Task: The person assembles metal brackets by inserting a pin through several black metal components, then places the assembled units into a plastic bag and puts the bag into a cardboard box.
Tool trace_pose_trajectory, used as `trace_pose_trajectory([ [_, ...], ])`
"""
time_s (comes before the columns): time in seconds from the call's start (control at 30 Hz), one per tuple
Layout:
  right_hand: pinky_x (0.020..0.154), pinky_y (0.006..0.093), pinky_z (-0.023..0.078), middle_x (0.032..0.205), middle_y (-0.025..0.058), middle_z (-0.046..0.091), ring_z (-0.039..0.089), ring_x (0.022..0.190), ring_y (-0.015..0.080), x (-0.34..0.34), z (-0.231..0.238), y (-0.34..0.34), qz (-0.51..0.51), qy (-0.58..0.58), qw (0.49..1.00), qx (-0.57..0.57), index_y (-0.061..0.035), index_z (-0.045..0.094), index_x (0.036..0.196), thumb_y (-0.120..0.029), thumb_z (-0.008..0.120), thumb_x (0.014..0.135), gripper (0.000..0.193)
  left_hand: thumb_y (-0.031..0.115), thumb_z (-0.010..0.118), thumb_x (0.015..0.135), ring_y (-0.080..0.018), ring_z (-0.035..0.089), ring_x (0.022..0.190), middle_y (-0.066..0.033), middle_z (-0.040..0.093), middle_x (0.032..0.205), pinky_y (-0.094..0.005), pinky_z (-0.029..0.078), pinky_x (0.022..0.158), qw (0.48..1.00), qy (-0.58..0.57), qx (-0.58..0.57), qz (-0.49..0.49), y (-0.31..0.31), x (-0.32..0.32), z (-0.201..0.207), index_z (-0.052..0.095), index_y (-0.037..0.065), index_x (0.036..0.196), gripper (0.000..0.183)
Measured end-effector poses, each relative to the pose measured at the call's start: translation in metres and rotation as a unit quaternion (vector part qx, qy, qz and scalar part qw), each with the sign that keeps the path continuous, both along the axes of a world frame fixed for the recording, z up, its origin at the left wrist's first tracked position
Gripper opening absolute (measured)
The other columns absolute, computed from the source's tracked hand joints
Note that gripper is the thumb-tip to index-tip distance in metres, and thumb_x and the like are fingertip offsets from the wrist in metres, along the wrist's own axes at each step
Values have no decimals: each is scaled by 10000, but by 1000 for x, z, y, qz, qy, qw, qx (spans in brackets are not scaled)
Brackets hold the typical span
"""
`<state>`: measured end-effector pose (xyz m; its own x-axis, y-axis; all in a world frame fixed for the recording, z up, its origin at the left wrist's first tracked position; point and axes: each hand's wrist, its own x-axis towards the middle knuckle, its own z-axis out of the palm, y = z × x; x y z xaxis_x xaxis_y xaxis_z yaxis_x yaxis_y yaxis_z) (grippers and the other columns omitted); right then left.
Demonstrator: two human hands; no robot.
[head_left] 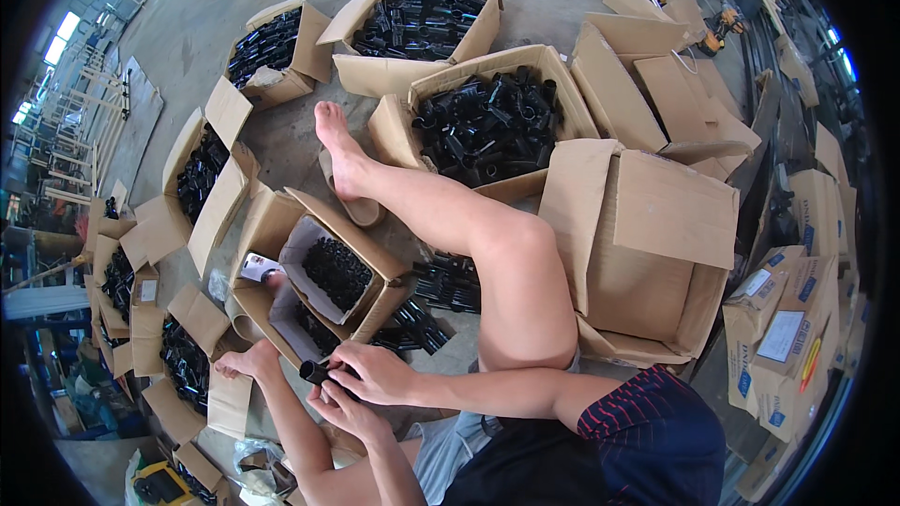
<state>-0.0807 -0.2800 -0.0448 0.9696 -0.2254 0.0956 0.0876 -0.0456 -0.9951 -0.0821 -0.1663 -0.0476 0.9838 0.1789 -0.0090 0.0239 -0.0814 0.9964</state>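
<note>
Between my legs, both hands are closed around a short black tubular fitting (314, 372), whose round hollow end points left. My right hand (380, 374) grips it from above with bent fingers. From below, my left hand (352, 414) supports it, fingertips pressed against it; part of the fitting is hidden by the fingers. Just beyond the hands stands an open cardboard box (386, 305) holding smaller lined cartons. One inner carton has many small black pieces (336, 272) in it. Several loose black fittings (446, 283) lie on the floor beside this box.
Open cardboard boxes full of black fittings, such as a large one (487, 126) and one farther off (422, 21), surround me. At right is a box with raised flaps (647, 290). Sealed cartons (783, 337) stack at far right. A cordless drill (724, 26) lies at the back right.
</note>
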Motion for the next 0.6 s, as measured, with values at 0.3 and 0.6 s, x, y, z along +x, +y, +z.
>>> trace_pose_trajectory([
  [0.3,765,447,558,998,159,656,684,879,356,-2,1,-1,17,10,1000,-12,-6,655,1033,-240,624,977,242,230,490,1099,-174,609,1003,-140,628,1103,-294,506,854,999,15,31,-11,8,-3,0,420,31,1224,245],
  [0.6,782,440,553,1003,152,686,696,859,348,-4,-5,4,6,38,999,-6,-11,680,996,-270,668,952,263,204,478,1101,-170,611,1026,-133,634,1117,-294,503,869,999,33,21,-4,11,-6,-3,428,34,1212,209],
])
